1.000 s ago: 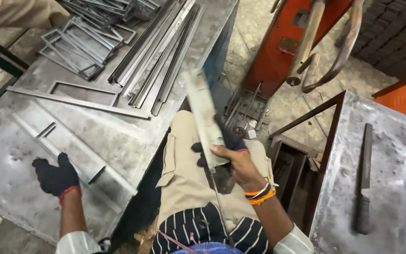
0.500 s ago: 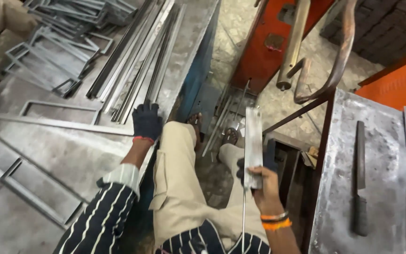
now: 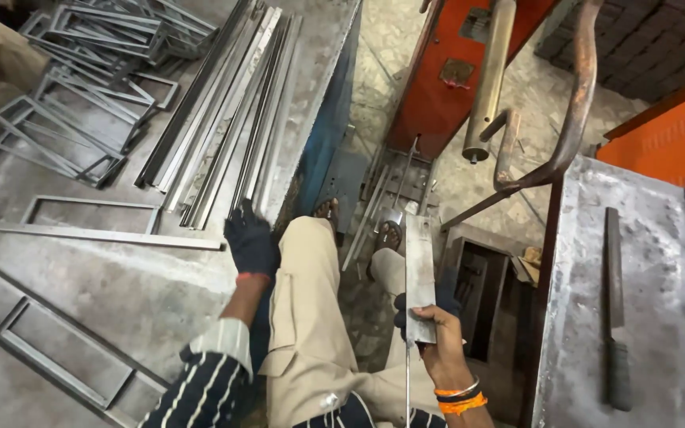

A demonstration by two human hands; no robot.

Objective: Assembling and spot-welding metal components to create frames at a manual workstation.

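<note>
My right hand point(image 3: 436, 337), bare with orange bands at the wrist, grips a flat grey metal strip point(image 3: 419, 269) held upright over my lap. My left hand point(image 3: 250, 240), in a dark glove, rests on the near ends of a bundle of long metal strips point(image 3: 235, 127) lying on the steel table point(image 3: 120, 285) at my left. My beige trousers and sandalled feet show between the two hands.
Welded rectangular metal frames point(image 3: 89, 103) are piled at the table's far left, and flat frames point(image 3: 57, 349) lie nearer. A second steel bench point(image 3: 644, 317) on the right carries a long knife-like tool point(image 3: 614, 317). An orange machine point(image 3: 469, 55) with a curved lever stands ahead.
My left hand has reached forward from the table's near part to the ends of the strip bundle. The strip in my right hand has turned upright and steadied.
</note>
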